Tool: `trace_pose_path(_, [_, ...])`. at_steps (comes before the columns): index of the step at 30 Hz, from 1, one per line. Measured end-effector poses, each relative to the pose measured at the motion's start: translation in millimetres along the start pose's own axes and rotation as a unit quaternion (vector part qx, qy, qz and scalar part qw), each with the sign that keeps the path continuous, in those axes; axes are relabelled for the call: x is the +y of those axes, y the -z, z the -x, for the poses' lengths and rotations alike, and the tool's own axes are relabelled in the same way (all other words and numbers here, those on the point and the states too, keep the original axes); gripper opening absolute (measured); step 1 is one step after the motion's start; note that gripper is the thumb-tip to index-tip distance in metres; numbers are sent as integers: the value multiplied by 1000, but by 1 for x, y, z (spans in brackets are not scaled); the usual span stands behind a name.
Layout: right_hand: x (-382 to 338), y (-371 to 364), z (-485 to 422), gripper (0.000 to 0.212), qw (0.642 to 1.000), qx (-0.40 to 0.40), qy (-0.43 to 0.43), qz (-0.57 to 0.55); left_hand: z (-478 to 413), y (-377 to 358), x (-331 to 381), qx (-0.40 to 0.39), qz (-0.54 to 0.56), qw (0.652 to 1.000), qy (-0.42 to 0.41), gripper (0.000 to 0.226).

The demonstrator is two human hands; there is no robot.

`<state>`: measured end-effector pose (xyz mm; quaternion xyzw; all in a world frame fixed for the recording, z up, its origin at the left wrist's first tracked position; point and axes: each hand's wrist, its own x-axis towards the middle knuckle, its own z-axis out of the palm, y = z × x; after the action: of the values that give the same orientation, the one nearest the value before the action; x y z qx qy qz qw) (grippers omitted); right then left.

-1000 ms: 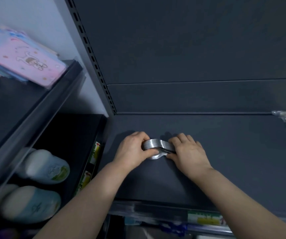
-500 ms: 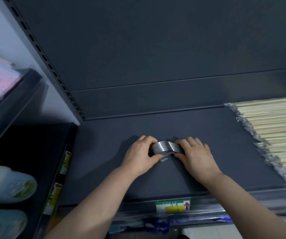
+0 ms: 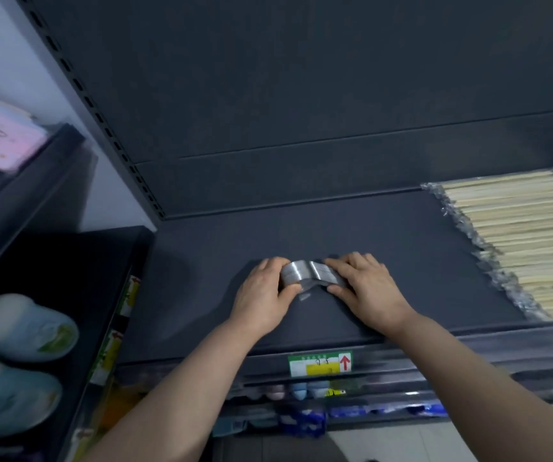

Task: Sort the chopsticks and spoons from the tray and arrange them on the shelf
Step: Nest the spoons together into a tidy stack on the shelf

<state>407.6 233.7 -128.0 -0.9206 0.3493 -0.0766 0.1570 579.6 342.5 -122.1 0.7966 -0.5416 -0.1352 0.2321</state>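
Spoons, seemingly nested, pinched endwise between left grip and right grip to sit square on shelf.

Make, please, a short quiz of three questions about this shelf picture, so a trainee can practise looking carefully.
1. True or false: the left hand and the right hand both grip the silvery spoon bundle low over the shelf.
2. Where do the wrapped chopsticks lie? A) on the shelf, to the right of the hands; B) to the left of the hands; C) under the spoon bundle.
3. Fill in: the arrow on the price label at the shelf's front edge is coloured ____.

Key: 1 true; 2 A; 3 red.
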Motion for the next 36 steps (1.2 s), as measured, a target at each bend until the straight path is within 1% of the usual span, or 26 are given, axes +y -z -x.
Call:
trace_pose_path(2, [0,2,2,54,1000,-20,16,0,8,0,2,11,-7,1000,14,38])
trace_pose_path(5, [2,5,2,56,999,-28,32,20,11,-2,11,32,-20,998,49,42])
trace_pose_path(8, [3,3,7,57,999,-30,42,2,18,-5,25,52,-40,994,90,56])
trace_pose_path(11, [11,4,10,57,997,-33,62,-28,27,-11,38,62,-105,991,60,69])
trace_pose_path(13, [12,2,11,56,996,-15,76,-37,34,-15,42,32,-140,989,39,72])
trace_pose_path(16, [7,-2,13,55,997,-16,71,-4,37,-21,45,2,-152,987,51,75])
trace_pose_path(18, [3,-5,13,58,997,-33,60,21,36,-23,43,6,-155,986,56,74])
trace_pose_path(20, [-2,-5,14,62,998,-52,39,24,34,-23,40,7,-161,986,52,73])
trace_pose_path(22, [-6,-4,14,63,997,-65,27,22,32,-23,33,10,-174,984,41,77])
trace_pose_path(28, [-11,-5,1,63,996,-71,21,45,17,-17,22,1,-185,982,21,86])
trace_pose_path(33, [-15,0,-22,69,995,-82,11,53,-4,-7,18,-16,-181,983,31,82])
trace_pose_path(36, [-18,2,-30,70,995,-91,7,45,-17,-4,21,-30,-155,986,45,74])
